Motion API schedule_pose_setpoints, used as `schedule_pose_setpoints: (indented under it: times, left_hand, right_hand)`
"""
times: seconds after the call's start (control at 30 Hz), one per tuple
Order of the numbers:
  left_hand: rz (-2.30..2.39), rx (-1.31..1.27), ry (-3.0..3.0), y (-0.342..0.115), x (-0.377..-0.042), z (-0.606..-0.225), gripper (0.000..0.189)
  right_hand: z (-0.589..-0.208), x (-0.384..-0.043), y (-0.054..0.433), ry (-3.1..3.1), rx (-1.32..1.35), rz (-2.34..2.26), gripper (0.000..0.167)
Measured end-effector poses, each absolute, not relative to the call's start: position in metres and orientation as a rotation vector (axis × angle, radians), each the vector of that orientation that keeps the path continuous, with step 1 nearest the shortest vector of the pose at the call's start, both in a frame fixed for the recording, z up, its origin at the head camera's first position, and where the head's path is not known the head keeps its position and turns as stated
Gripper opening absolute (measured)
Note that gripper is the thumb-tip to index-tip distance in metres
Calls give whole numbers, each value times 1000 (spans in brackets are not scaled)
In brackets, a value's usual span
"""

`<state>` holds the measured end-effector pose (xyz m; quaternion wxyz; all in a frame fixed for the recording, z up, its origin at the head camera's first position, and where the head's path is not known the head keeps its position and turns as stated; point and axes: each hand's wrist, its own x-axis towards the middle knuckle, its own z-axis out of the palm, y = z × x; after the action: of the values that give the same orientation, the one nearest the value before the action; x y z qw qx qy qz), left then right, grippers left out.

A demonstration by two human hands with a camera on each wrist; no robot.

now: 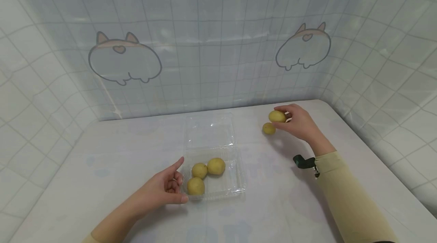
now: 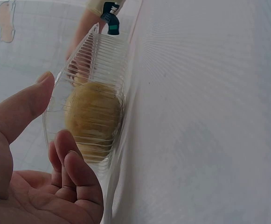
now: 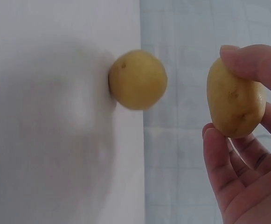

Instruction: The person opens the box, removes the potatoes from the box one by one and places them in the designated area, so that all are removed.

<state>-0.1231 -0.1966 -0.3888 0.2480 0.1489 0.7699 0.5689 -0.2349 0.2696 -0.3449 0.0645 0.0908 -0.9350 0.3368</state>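
Note:
My right hand [image 1: 296,122] pinches a yellow potato [image 1: 277,116] between thumb and fingers; the right wrist view shows the potato [image 3: 237,99] held off the table. Close beside it, a smaller potato [image 1: 269,128] sits on the table. In the head view, a clear plastic container [image 1: 225,186] stands with its hinged lid [image 1: 209,131] folded back. Three potatoes lie in its left half, one of them a potato [image 1: 216,166] near the middle. My left hand [image 1: 164,186] rests at the container's left side, thumb at the front corner, thumb and fingers spread wide apart.
A white patterned cloth covers the table [image 1: 136,136]. Behind it hangs a tiled-print curtain [image 1: 211,45] with cartoon animal drawings, and similar walls rise at both sides. A dark green strap piece [image 1: 304,161] hangs from the right sleeve.

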Motion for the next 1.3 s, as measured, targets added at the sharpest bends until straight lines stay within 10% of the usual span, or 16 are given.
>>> schedule_pose_setpoints:
  times: [1.3]
  left_hand:
    - [1537,412,2110,-195,-122,-386,110]
  right_hand:
    - [-367,-246,314,-2972,7,908,60]
